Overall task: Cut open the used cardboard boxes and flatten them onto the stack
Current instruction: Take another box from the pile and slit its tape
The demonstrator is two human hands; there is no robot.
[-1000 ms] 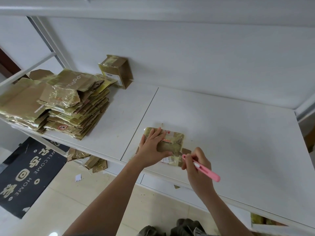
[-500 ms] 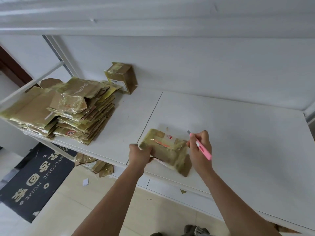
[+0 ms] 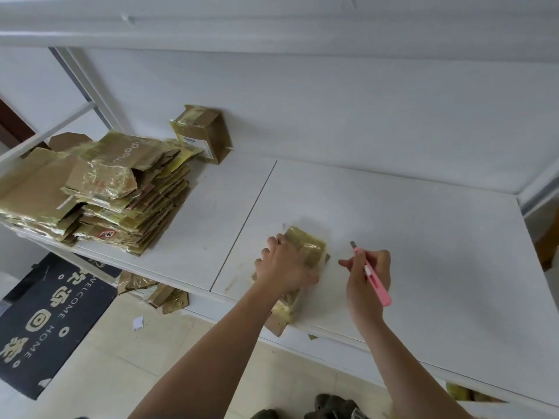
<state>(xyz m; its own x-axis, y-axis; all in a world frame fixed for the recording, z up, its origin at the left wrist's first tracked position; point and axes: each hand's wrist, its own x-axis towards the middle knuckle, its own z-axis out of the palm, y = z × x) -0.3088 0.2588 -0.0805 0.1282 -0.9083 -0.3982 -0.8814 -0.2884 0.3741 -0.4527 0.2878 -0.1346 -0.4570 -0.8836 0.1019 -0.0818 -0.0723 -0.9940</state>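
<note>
left hand point(image 3: 282, 264) presses palm down, fingers spread; right hand point(image 3: 367, 278) curled, raised.

A box point(image 3: 305, 252) is lying on the shelf point(image 3: 423, 252) near its front edge, under the left hand point(image 3: 282, 267). The right hand point(image 3: 367, 278) is hovering just right of it, holding a knife point(image 3: 373, 275). The stack point(image 3: 99, 192) is sitting far left; another box point(image 3: 201, 133) is standing behind the stack, against the wall point(image 3: 332, 101). A doormat point(image 3: 45, 322) is lying on the floor below left

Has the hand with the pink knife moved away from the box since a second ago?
Yes. The right hand with the pink knife was at the box, right of the shelf seam; now it is off to the right.
</note>
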